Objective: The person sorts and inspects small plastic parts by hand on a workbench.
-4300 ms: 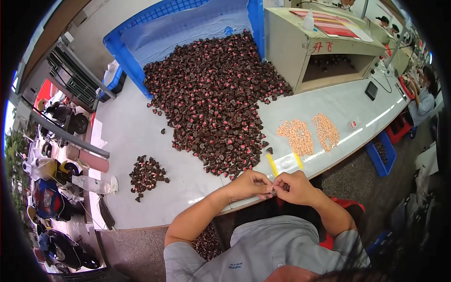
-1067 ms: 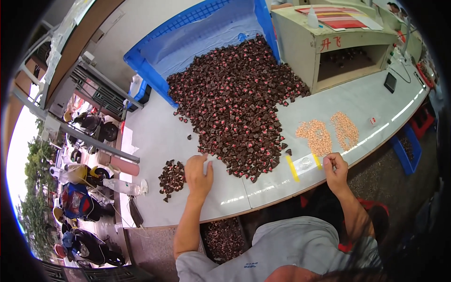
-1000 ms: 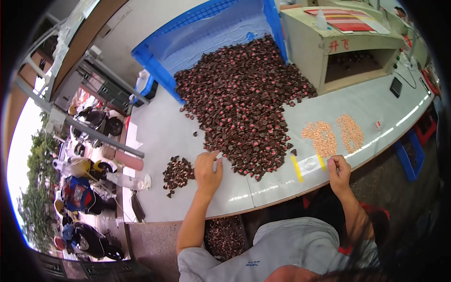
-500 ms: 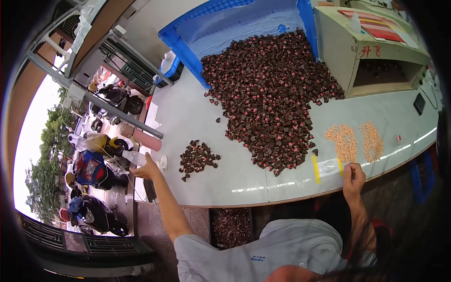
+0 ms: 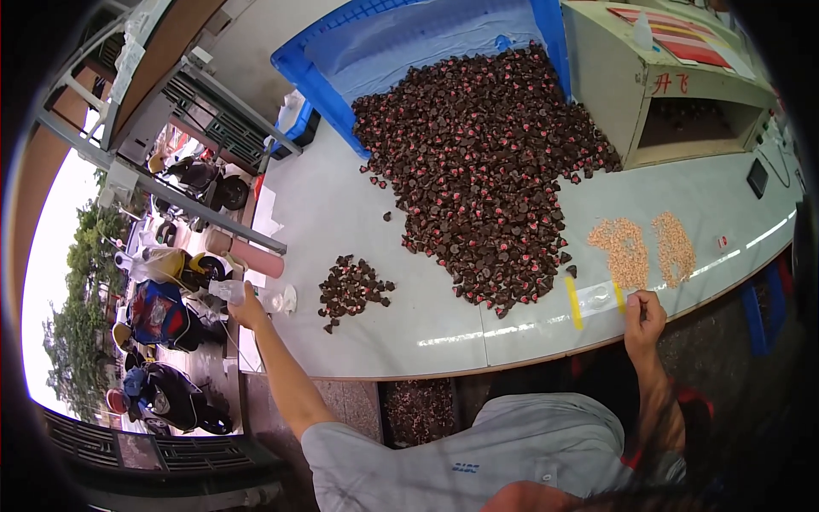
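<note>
My left hand (image 5: 247, 311) is closed around a clear plastic container (image 5: 227, 292) at the table's left edge. Whether it is a cup or a bottle I cannot tell. Beside it on the tabletop lies a crumpled-looking clear plastic piece (image 5: 281, 299). At the front edge on the right, my right hand (image 5: 644, 316) has its fingers curled together, and anything in them is hidden. Just beyond that hand, two patches of small tan pieces (image 5: 627, 258) are spread out. A clear strip between yellow tapes (image 5: 575, 304) is left of it.
A large heap of small dark cone-shaped parts with pink spots (image 5: 486, 188) spills from a blue crate (image 5: 328, 94). A smaller pile of dark parts (image 5: 352, 290) sits to the left. A pink cylinder (image 5: 256, 257) lies behind my left hand. A beige box (image 5: 606, 94) stands back right.
My left hand has moved slightly left and nearer with the clear container in it. The whole view has shifted a little. My right hand stays at the table's edge.
</note>
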Tool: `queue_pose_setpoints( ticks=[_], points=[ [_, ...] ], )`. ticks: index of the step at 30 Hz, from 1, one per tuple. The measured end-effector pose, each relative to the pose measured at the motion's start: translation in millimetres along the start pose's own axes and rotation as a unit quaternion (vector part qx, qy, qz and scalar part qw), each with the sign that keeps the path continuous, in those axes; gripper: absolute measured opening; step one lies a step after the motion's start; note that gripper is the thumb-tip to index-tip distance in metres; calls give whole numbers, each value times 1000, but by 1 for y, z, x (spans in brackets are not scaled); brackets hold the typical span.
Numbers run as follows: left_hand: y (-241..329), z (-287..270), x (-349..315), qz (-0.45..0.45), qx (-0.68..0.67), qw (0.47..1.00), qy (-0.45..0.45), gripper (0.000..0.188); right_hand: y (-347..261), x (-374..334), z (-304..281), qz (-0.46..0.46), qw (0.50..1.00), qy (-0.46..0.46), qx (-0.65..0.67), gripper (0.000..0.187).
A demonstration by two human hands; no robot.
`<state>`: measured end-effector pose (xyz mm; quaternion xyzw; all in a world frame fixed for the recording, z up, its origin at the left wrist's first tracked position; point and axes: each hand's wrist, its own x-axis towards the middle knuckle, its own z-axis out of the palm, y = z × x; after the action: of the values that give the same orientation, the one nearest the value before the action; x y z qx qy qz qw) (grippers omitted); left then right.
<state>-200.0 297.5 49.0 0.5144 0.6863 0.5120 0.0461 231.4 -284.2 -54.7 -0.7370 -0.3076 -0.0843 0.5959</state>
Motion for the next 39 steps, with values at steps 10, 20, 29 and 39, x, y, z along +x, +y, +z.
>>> queue_pose_setpoints(
  ticks=[10, 20, 29, 39],
  points=[
    [-40, -87, -83, 36, 23, 998, 42, 76, 4, -2, 1, 8, 1000, -10, 22, 11],
    [-77, -106, -67, -18, 95, 994, 56, 95, 7, -4, 0, 15, 999, -5, 44, 12],
    [45, -92, -191, 333, -35, 927, 167, 66, 7, -5, 3, 10, 1000, 8, 13, 12],
    [151, -57, -340, 471, -146, 624, -606, 22, -3, -1, 0, 7, 1000, 15, 10, 11]
  ],
)
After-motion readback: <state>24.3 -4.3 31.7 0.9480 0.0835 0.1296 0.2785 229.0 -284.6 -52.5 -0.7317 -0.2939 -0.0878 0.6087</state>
